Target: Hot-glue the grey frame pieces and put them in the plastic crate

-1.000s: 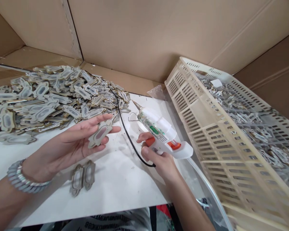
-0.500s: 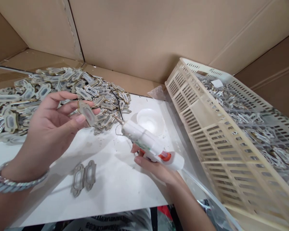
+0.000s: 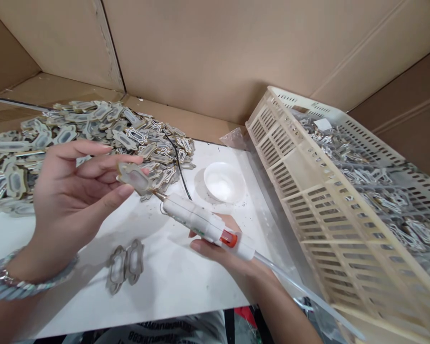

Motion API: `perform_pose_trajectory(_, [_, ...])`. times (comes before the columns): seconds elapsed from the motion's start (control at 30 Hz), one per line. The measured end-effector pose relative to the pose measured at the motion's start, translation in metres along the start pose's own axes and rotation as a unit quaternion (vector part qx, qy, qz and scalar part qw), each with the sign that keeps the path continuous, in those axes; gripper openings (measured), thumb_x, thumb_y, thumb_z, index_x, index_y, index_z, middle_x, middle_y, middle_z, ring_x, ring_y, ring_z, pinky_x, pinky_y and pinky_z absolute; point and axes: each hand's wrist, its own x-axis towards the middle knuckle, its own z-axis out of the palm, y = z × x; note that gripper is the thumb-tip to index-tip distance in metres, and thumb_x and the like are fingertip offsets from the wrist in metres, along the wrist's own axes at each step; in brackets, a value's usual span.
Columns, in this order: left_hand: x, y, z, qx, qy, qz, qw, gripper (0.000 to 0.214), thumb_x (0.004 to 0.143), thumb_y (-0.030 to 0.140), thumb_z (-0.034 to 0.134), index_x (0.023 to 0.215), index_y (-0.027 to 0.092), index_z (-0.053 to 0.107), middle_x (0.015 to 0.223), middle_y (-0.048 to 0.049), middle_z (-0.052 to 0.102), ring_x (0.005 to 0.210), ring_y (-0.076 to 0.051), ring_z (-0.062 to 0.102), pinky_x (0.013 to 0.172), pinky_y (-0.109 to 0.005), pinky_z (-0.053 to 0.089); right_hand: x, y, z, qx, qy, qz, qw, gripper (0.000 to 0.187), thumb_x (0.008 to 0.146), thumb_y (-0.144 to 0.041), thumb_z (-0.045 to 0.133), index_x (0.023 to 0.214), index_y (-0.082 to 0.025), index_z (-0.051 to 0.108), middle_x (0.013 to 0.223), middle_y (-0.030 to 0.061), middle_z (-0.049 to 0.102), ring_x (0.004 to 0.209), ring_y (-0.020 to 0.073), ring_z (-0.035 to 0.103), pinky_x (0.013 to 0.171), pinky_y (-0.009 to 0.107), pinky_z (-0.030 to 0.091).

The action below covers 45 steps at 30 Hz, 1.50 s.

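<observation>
Between the thumb and fingers of my left hand (image 3: 80,191) is a small frame-shaped plaque (image 3: 135,178), grey with a golden edge. My right hand (image 3: 220,243) is wrapped round a white glue gun (image 3: 193,217) with an orange part near its rear. The gun's metal nozzle meets the plaque's right end, touching it or very close. A clear glue stick (image 3: 290,277) runs out of the gun's back. Below my left hand, two similar plaques (image 3: 126,265) lie side by side on the white table (image 3: 179,291).
A large pile of plaques (image 3: 68,129) covers the back left. Near the middle stands a white bowl (image 3: 224,182). On the right, a cream plastic crate (image 3: 304,191) holds bags of small white outline pieces (image 3: 390,200). Cardboard walls (image 3: 193,52) enclose the back. A black cord (image 3: 181,172) crosses beside the pile.
The glue gun has moved left and slightly down, bringing its nozzle to the plaque. My left hand has tilted the plaque and shifted it a little right.
</observation>
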Motion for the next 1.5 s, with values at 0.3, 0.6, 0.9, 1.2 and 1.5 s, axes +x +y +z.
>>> perform_pose_trajectory(0.3, [-0.0008, 0.0016, 0.0003, 0.029, -0.011, 0.010, 0.999, 0.047, 0.082, 0.030, 0.085, 0.120, 0.034, 0.059, 0.108, 0.0010, 0.076, 0.108, -0.018, 0.074, 0.087, -0.030, 0.069, 0.0004, 0.0006, 0.0001, -0.011, -0.003, 0.014, 1.000, 0.041, 0.081, -0.053, 0.073, 0.066, -0.022, 0.051, 0.062, -0.0037, 0.050, 0.059, 0.0115, 0.047, 0.054, 0.025, 0.040])
perform_pose_trajectory(0.6, [-0.0026, 0.0036, 0.0004, 0.049, -0.008, 0.004, 0.999, 0.046, 0.083, 0.030, 0.083, 0.121, 0.034, 0.058, 0.111, -0.0001, 0.077, 0.099, -0.018, 0.076, 0.086, -0.031, 0.069, 0.0003, 0.0015, -0.0005, -0.013, -0.011, 0.014, 1.000, 0.040, 0.082, -0.051, 0.072, 0.065, -0.023, 0.050, 0.063, -0.0036, 0.050, 0.059, 0.0117, 0.047, 0.054, 0.026, 0.040])
perform_pose_trajectory(0.9, [-0.0037, 0.0017, -0.0001, 0.040, -0.011, 0.009, 0.999, 0.045, 0.084, 0.027, 0.082, 0.121, 0.034, 0.057, 0.113, 0.0015, 0.077, 0.096, -0.016, 0.077, 0.086, -0.029, 0.069, -0.0007, 0.0036, 0.0000, -0.006, -0.013, 0.035, 0.999, 0.040, 0.079, -0.048, 0.071, 0.064, -0.023, 0.044, 0.063, -0.0039, 0.048, 0.057, 0.0109, 0.045, 0.051, 0.025, 0.036])
perform_pose_trajectory(1.2, [-0.0006, 0.0030, 0.0013, 0.036, -0.007, 0.024, 0.999, 0.051, 0.078, 0.016, 0.083, 0.119, 0.034, 0.060, 0.108, 0.0015, 0.077, 0.102, -0.020, 0.076, 0.085, -0.033, 0.070, -0.0015, -0.0008, -0.0011, -0.002, -0.013, 0.044, 0.999, 0.035, 0.080, -0.043, 0.071, 0.064, -0.023, 0.046, 0.063, -0.0035, 0.049, 0.058, 0.0118, 0.047, 0.053, 0.026, 0.037])
perform_pose_trajectory(1.5, [-0.0025, 0.0008, 0.0000, 0.047, -0.001, 0.023, 0.999, 0.052, 0.078, 0.017, 0.083, 0.120, 0.037, 0.060, 0.108, 0.0008, 0.077, 0.100, -0.021, 0.076, 0.081, -0.034, 0.071, -0.0022, -0.0034, -0.0015, -0.006, -0.020, 0.067, 0.998, 0.036, 0.082, -0.041, 0.071, 0.063, -0.023, 0.047, 0.063, -0.0031, 0.049, 0.058, 0.0130, 0.047, 0.052, 0.027, 0.036])
